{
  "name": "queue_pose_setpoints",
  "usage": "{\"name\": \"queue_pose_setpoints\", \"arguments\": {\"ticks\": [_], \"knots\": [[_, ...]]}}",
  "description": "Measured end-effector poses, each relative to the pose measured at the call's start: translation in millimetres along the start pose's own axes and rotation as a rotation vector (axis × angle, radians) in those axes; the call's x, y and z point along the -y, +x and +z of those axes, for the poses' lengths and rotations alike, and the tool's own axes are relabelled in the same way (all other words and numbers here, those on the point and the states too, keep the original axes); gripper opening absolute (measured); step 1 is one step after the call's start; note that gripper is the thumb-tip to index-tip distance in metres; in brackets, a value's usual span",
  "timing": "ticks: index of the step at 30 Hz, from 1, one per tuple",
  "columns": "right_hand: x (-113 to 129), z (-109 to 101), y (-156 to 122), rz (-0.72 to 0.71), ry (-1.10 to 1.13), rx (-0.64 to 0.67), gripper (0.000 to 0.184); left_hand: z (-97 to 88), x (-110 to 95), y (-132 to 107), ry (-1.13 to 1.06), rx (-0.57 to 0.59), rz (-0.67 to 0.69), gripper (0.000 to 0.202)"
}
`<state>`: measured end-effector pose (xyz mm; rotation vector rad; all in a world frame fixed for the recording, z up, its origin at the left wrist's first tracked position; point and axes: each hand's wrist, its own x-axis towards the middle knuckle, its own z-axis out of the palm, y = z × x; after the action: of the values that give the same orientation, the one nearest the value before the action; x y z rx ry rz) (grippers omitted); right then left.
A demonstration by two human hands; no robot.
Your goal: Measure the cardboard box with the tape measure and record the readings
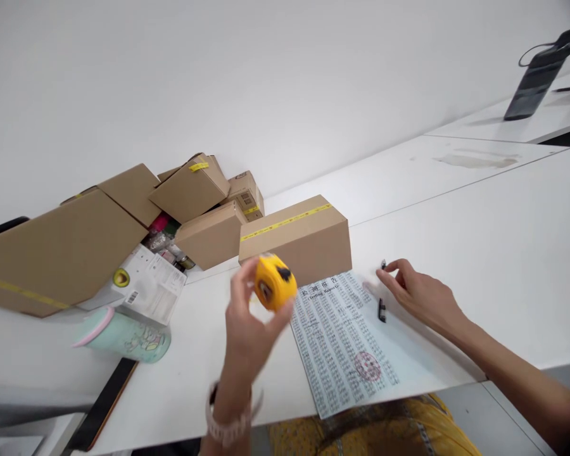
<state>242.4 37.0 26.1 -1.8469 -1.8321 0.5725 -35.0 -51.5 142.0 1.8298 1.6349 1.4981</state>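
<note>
My left hand [247,329] is raised above the white table [479,253] and holds a round yellow tape measure [274,282] between its fingertips. My right hand [420,292] rests on the right part of a printed sheet of paper [342,342], its fingers curled near a small black clip [382,310]. I cannot make out whether anything is pinched in it. A taped brown cardboard box [297,237] stands just behind the sheet.
More cardboard boxes [61,250] are piled at the left, with a white packet [145,285] and a mint-green bottle [123,335] lying on its side. A dark bag [539,76] leans on a far table at the top right.
</note>
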Motion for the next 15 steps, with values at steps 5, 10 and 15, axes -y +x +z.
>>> {"name": "queue_pose_setpoints", "arguments": {"ticks": [5,10,15], "knots": [[-3.6,22.0,16.2,-0.123,-0.240,0.097,0.046,9.8,23.4,92.6,0.457,-0.076,0.208,0.054],[-19.8,16.3,11.0,-0.109,0.065,0.096,0.042,21.5,46.4,125.3,0.617,0.068,0.127,0.037],[-40.6,-13.0,-5.1,-0.075,0.740,0.029,0.038,40.8,42.4,83.3,0.574,-0.125,0.422,0.039]]}}
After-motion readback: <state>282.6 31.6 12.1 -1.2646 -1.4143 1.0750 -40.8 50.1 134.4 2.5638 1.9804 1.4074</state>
